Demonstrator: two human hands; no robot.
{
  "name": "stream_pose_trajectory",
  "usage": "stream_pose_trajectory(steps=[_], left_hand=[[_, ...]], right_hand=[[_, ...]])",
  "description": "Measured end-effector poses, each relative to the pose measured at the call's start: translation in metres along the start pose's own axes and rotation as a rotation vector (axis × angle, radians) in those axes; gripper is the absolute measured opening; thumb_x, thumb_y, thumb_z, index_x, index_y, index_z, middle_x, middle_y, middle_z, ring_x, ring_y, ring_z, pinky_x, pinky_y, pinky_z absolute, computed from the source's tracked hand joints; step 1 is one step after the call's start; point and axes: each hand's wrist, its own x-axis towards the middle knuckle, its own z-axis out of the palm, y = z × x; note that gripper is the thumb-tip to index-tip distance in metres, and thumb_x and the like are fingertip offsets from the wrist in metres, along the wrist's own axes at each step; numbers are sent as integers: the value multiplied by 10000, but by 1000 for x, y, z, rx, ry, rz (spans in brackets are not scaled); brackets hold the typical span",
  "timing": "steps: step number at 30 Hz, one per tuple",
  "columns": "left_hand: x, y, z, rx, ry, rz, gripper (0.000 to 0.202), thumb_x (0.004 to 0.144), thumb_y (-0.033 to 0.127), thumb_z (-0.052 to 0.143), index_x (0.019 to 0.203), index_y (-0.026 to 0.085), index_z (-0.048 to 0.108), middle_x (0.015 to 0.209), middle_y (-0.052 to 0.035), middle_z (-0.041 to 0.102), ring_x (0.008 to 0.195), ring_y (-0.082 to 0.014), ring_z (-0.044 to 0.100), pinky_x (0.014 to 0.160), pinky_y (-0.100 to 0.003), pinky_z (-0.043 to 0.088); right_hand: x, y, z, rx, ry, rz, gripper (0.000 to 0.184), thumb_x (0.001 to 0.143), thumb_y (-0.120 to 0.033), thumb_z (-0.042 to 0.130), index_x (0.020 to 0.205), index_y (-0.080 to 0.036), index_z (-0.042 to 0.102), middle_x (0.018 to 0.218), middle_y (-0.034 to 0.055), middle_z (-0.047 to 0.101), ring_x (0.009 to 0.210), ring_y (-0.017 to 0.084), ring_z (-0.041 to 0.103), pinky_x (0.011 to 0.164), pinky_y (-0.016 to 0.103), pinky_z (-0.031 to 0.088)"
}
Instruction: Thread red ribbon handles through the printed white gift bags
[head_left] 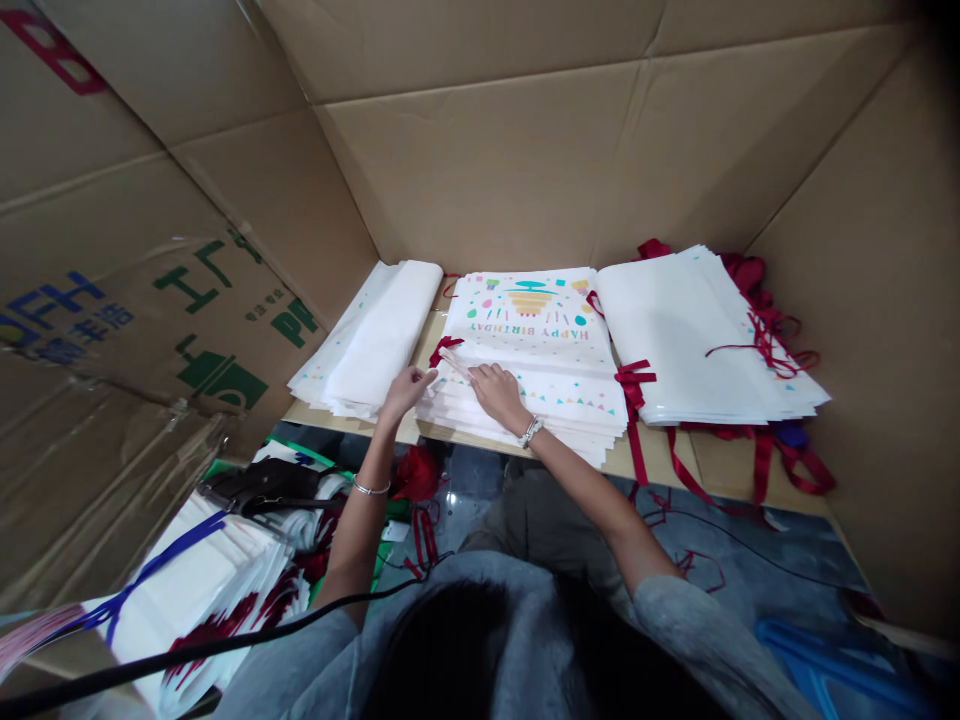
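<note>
A stack of white "Happy Birthday" paper gift bags (536,340) with coloured print lies flat in front of me on a board. My left hand (405,390) pinches the left edge of the top bag near a red ribbon handle (444,347). My right hand (495,390) lies on the same bag, fingers closed around a thin part of the ribbon or bag edge beside the left hand. Both wrists wear bracelets.
A pile of plain white bags (371,340) lies to the left, another pile with red ribbons (705,335) to the right. Cardboard walls (525,150) enclose the space. More bags with blue and red ribbons (195,590) lie low at my left.
</note>
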Motion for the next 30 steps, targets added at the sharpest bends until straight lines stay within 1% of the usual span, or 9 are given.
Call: stream_pose_trajectory(steps=[3, 7, 13, 17, 20, 22, 24, 27, 30], left_hand=[[-4, -7, 3, 96, -81, -35, 472, 710, 611, 764, 574, 198, 580, 588, -12, 547, 621, -164, 476, 593, -299, 320], [-4, -6, 6, 17, -102, 6, 451, 680, 586, 772, 568, 195, 578, 575, -2, 531, 602, -149, 453, 594, -290, 318], [-2, 8, 8, -82, -48, 1, 451, 678, 584, 765, 574, 194, 564, 563, 5, 500, 601, -145, 436, 572, -277, 300], [4, 24, 10, -248, -76, -14, 452, 691, 591, 749, 602, 196, 549, 578, 12, 478, 604, -138, 421, 574, -270, 309], [8, 30, 8, -353, -126, 23, 429, 737, 594, 712, 674, 183, 607, 637, -4, 534, 613, -133, 427, 583, -265, 330], [8, 25, 6, -337, -121, 42, 405, 772, 582, 674, 744, 178, 660, 704, -21, 588, 643, -142, 463, 603, -269, 352], [6, 15, 5, -235, -70, 24, 387, 772, 565, 671, 757, 178, 666, 732, -30, 614, 679, -158, 504, 630, -278, 372], [2, -3, 7, -51, -17, -41, 395, 731, 562, 730, 682, 189, 610, 666, -16, 585, 672, -170, 516, 632, -292, 358], [1, -12, 10, -18, -54, -65, 451, 677, 595, 791, 645, 198, 578, 620, 5, 551, 631, -162, 496, 613, -293, 336]], right_hand=[[-1, 0, -1, 14, 9, 13, 398, 1143, -317, 306, 1294, -200, 656, 1231, 110, 704, 1150, 259, 570, 894, 363, 437], [-3, -1, -1, 4, -1, 8, 406, 1143, -319, 307, 1330, -201, 647, 1239, 116, 698, 1151, 260, 564, 909, 365, 434], [-6, -2, -1, -27, -8, -14, 426, 1147, -351, 291, 1323, -203, 650, 1229, 119, 692, 1141, 264, 557, 907, 360, 413], [-7, -5, -1, -45, 2, -51, 486, 1123, -525, 342, 1328, -197, 636, 1260, 137, 671, 1170, 289, 538, 923, 370, 408], [-5, -4, 0, -46, -13, -39, 431, 1140, -432, 320, 1322, -197, 632, 1264, 133, 670, 1166, 278, 541, 912, 363, 413], [-3, -1, 1, -27, -24, -8, 410, 1148, -337, 285, 1307, -209, 640, 1249, 116, 682, 1156, 261, 550, 899, 351, 418], [-1, 2, 2, 3, -18, 20, 419, 1150, -330, 271, 1296, -213, 646, 1234, 105, 692, 1150, 251, 560, 890, 344, 426], [1, 3, 2, 34, -1, 41, 421, 1151, -345, 279, 1289, -212, 654, 1231, 100, 698, 1147, 247, 571, 891, 343, 437], [0, 2, 2, 39, -2, 47, 413, 1148, -337, 291, 1301, -215, 655, 1240, 101, 698, 1156, 251, 574, 903, 344, 442]])
